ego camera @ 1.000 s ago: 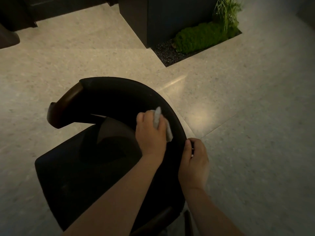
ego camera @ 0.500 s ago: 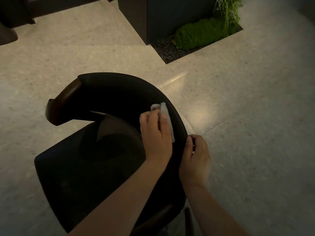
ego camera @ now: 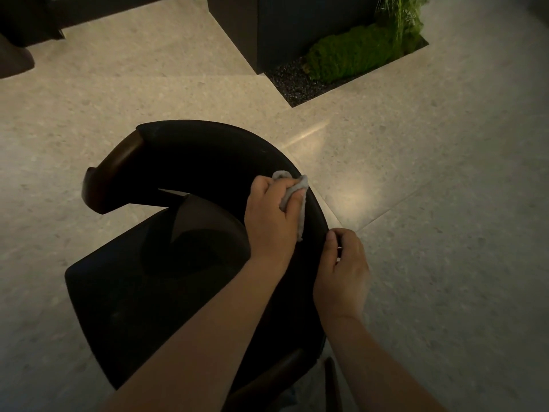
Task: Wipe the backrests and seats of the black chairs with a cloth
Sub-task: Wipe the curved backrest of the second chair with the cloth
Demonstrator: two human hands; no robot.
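On my feed, at the far left edge, a dark rounded shape [ego camera: 13,56] sits on the pale speckled floor [ego camera: 445,203]; I cannot tell what it is. Nearer and to the right stands the black chair [ego camera: 166,292], seen from above. Its brown wooden armrest [ego camera: 111,178] curves along the left side, and the seat [ego camera: 133,298] spreads out below it toward the near left. The curved black backrest [ego camera: 208,150] sweeps from the armrest's far end round to the right and back toward me.

The left hand [ego camera: 271,217] is on the inner face of that backrest, on its right part, fingers curled round a crumpled light grey cloth [ego camera: 300,209] and holding it against the black surface. One strip of the cloth hangs out from under the fingers along the backrest.

Just right of it, the right hand [ego camera: 341,272] holds the backrest's outer rim, thumb against the top edge and fingers curled over the outside.

Far off, right of centre, a dark block [ego camera: 297,25] stands at a floor cut-out with black gravel [ego camera: 297,81] and a mound of green moss [ego camera: 350,56]; thin grass [ego camera: 398,13] rises at its right end.
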